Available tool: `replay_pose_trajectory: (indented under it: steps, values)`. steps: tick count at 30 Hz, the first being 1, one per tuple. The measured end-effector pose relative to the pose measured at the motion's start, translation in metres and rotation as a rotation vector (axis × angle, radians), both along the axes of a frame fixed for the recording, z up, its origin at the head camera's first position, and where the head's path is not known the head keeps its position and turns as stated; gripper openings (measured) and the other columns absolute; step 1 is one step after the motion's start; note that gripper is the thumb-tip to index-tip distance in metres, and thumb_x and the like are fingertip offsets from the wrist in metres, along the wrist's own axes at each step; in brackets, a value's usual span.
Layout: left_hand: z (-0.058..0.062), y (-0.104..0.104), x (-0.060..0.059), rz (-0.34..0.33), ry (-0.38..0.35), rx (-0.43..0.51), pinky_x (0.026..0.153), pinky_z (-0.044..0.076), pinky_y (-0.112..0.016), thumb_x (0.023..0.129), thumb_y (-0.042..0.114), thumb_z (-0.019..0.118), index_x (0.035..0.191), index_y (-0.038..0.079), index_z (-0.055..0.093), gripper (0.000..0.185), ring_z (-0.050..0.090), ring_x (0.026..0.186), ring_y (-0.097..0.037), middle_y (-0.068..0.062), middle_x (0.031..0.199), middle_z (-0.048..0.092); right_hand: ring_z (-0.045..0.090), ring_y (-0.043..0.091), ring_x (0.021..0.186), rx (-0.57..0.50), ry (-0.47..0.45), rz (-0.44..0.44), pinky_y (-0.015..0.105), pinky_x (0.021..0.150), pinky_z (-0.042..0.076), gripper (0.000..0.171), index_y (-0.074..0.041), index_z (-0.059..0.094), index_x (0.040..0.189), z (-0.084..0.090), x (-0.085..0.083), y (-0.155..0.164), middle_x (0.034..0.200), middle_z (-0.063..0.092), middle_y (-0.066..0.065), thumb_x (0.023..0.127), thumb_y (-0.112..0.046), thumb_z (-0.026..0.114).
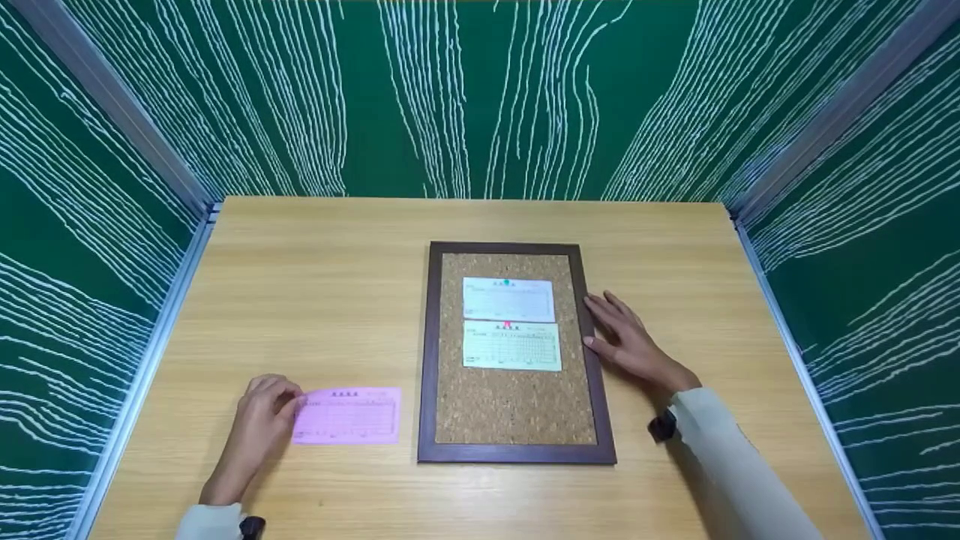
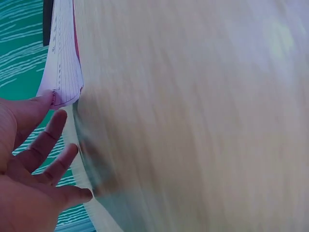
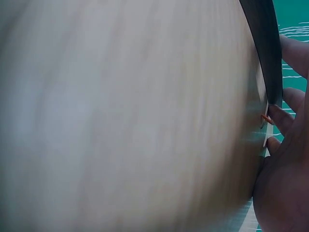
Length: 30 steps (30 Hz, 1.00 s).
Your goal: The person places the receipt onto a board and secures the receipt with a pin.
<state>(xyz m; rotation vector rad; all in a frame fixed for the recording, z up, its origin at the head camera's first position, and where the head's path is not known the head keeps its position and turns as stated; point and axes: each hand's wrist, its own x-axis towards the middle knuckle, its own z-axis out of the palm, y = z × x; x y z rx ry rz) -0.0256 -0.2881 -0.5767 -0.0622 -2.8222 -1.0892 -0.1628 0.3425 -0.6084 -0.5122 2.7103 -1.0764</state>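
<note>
My left hand pinches the left edge of a pink printed slip, left of a cork board. In the left wrist view the thumb lies on the slip, which curves up near the fingers. The cork board has a dark brown frame and lies flat. Pinned on it are a whitish slip with a green pin and, below, a pale green slip with a red pin. My right hand touches the frame's right side with fingers extended.
Beside the right fingertips, in the right wrist view, shows a small orange thing. The wooden table is bounded by metal rails and green walls with white wavy lines.
</note>
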Motion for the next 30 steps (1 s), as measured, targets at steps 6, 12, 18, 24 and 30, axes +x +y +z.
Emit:
replay_pose_trajectory:
  steps: [6, 12, 18, 24, 30]
  values:
    - [0.004, 0.002, 0.001, 0.012, -0.008, -0.006, 0.094, 0.062, -0.040, 0.098, -0.004, 0.079, 0.104, 0.001, 0.079, 0.008, 0.070, 0.112, -0.033, -0.013, 0.111, 0.076, 0.003, 0.039, 0.170, 0.007, -0.003, -0.005, 0.073, 0.131, 0.002, 0.078, -0.017, 0.033, 0.175, 0.000, 0.000, 0.000, 0.182, 0.027, 0.013, 0.109, -0.041, 0.068]
    - [0.009, 0.002, -0.002, 0.027, -0.056, 0.016, 0.093, 0.062, -0.044, 0.100, -0.004, 0.077, 0.105, 0.000, 0.079, 0.007, 0.074, 0.107, -0.032, -0.013, 0.108, 0.078, 0.003, 0.039, 0.170, 0.004, -0.012, -0.007, 0.074, 0.130, 0.002, 0.078, -0.017, 0.033, 0.175, 0.001, 0.000, -0.001, 0.182, 0.026, 0.013, 0.109, -0.041, 0.068]
    - [0.013, 0.002, -0.004, 0.031, -0.065, 0.045, 0.092, 0.062, -0.038, 0.100, -0.005, 0.076, 0.104, 0.000, 0.079, 0.006, 0.076, 0.104, -0.030, -0.013, 0.107, 0.079, 0.003, 0.038, 0.171, 0.002, -0.008, -0.006, 0.074, 0.130, 0.002, 0.078, -0.018, 0.033, 0.175, 0.001, 0.000, -0.001, 0.182, 0.027, 0.012, 0.109, -0.041, 0.068]
    - [0.015, 0.003, -0.006, 0.027, -0.056, 0.081, 0.084, 0.059, -0.022, 0.100, -0.007, 0.074, 0.103, 0.000, 0.079, 0.009, 0.075, 0.096, -0.026, -0.012, 0.102, 0.080, 0.003, 0.039, 0.171, 0.005, -0.002, -0.005, 0.074, 0.130, 0.002, 0.078, -0.018, 0.033, 0.175, 0.001, -0.001, -0.001, 0.182, 0.027, 0.012, 0.109, -0.041, 0.068]
    - [0.017, 0.004, -0.008, 0.027, -0.034, 0.106, 0.080, 0.057, -0.018, 0.098, -0.009, 0.076, 0.101, 0.001, 0.079, 0.010, 0.074, 0.091, -0.025, -0.011, 0.098, 0.080, 0.003, 0.041, 0.170, -0.006, 0.000, 0.002, 0.074, 0.130, 0.000, 0.077, -0.016, 0.033, 0.174, 0.001, 0.000, -0.001, 0.181, 0.027, 0.014, 0.109, -0.038, 0.068]
